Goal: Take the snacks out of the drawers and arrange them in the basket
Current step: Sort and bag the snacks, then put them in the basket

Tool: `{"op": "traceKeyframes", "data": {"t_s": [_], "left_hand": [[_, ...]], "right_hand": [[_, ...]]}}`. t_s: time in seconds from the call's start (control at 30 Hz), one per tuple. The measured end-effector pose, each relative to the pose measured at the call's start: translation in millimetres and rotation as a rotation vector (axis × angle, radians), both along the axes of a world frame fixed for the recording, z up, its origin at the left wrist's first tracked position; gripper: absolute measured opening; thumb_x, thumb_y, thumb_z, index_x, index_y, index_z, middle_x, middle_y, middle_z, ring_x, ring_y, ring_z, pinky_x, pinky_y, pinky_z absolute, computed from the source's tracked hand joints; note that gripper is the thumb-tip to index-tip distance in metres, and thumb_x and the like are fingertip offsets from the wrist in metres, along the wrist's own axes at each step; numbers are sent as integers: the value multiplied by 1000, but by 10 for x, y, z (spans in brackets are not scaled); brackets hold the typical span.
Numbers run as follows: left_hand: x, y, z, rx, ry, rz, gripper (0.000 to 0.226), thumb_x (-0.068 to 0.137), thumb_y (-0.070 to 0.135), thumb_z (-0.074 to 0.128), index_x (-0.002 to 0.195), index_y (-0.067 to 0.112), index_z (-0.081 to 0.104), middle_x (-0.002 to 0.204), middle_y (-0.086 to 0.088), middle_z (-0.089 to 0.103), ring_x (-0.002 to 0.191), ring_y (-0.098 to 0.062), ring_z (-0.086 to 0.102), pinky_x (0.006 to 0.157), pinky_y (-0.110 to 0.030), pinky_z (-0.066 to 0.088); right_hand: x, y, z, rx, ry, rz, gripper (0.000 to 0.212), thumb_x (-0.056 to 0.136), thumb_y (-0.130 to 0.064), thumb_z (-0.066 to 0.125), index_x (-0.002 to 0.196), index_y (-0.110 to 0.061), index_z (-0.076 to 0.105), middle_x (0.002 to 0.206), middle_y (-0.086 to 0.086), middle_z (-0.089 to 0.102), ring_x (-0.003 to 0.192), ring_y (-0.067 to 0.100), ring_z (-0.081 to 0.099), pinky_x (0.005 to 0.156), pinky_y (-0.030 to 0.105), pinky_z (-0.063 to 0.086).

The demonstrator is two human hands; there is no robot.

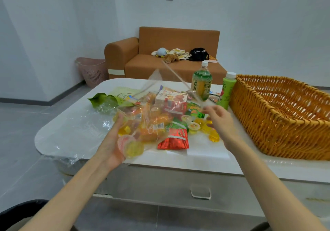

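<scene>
- Head view: the left hand [112, 143] lay palm-up under the clear bag [151, 116]. Its grip was curled round the bag's lower end and the jelly cups [132, 146] inside it.
- The right hand [217, 122] was raised just beside the pile with a narrow grip. It seemed to pinch the bag's upper edge, which stretched taut up and away, though blur left the exact contact unsure.
- The snacks [171, 104] were heaped on the white table [71, 134], part of them inside the bag and part loose. A red packet [174, 139] lay at the near edge of the heap, and more yellow cups sat near the right wrist.
- Two green bottles [201, 82] stood upright behind the heap, between it and the basket.
- The wicker basket [278, 120] stood on the table's right side, just beside the nearer bottle, and nothing showed inside it.
- A drawer [200, 192] below the tabletop was closed.
- The step in hand looked like emptying the bag, so arranging had hardly begun.
- To do it well, the left hand should tip the bag's base low over the table, so the cups slide out instead of dropping and rolling off the near edge.
- The right hand should hold the film firmly by the mouth and pull it away from the bottles, since a taut sweep could topple them.
</scene>
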State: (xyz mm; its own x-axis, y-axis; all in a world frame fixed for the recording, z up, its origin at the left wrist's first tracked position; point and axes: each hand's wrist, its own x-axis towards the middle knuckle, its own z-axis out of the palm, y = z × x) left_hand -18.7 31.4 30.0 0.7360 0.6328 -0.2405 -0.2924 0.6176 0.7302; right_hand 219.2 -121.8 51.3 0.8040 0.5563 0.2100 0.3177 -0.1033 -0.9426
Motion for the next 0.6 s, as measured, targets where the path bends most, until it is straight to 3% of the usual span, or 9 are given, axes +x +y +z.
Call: {"op": "traceKeyframes", "data": {"t_s": [0.07, 0.13, 0.23, 0.33, 0.4, 0.5, 0.6], "left_hand": [[-26, 92, -19, -47, -2, -2, 55, 64, 61, 73, 103, 22, 73, 105, 2, 70, 72, -12, 69, 57, -29, 58], [-40, 177, -3, -51, 11, 7, 43, 73, 60, 66, 81, 19, 78, 94, 1, 72, 65, -11, 68, 53, -27, 57], [-36, 267, 46, -18, 66, 16, 43, 82, 58, 58, 81, 18, 74, 78, -1, 73, 57, -14, 68, 48, -26, 55], [-11, 326, 34, 15, 123, 17, 36, 82, 54, 61, 92, 21, 69, 83, 0, 73, 59, -13, 69, 48, -27, 56], [24, 346, 6, 12, 145, 8, 34, 82, 53, 62, 95, 22, 68, 88, 0, 73, 60, -13, 69, 48, -28, 56], [67, 334, 7, -11, 166, -13, 37, 79, 54, 65, 95, 21, 67, 88, 0, 72, 59, -15, 69, 49, -29, 57], [98, 296, 28, 19, 215, -31, 44, 69, 55, 70, 100, 24, 67, 88, 2, 73, 64, -17, 70, 47, -30, 57]], "right_hand": [[178, 87, -251, -327, -329, -30, 23, 95, -31, 56, 114, -21, 63, 119, 2, 62, 107, 19, 56, 89, 34, 44], [299, 155, -461, -602, -607, 37, 34, 94, -36, 53, 127, -28, 56, 133, 1, 53, 126, 27, 44, 103, 40, 34], [331, 254, -608, -818, -687, 170, 51, 97, -43, 47, 145, -36, 33, 156, 2, 28, 141, 31, 20, 115, 44, 20], [273, 353, -675, -961, -651, 200, 57, 99, -48, 38, 151, -41, 14, 161, -3, 8, 147, 34, 2, 118, 54, 6], [221, 390, -722, -965, -692, 176, 56, 100, -43, 37, 151, -38, 14, 161, -3, 12, 146, 37, 4, 115, 57, 6], [171, 395, -755, -917, -851, 63, 46, 99, -35, 39, 144, -26, 30, 148, 2, 33, 136, 32, 26, 106, 48, 26], [178, 349, -774, -923, -886, 72, 41, 100, -27, 38, 139, -18, 34, 144, 5, 36, 133, 29, 32, 102, 44, 28]]}}
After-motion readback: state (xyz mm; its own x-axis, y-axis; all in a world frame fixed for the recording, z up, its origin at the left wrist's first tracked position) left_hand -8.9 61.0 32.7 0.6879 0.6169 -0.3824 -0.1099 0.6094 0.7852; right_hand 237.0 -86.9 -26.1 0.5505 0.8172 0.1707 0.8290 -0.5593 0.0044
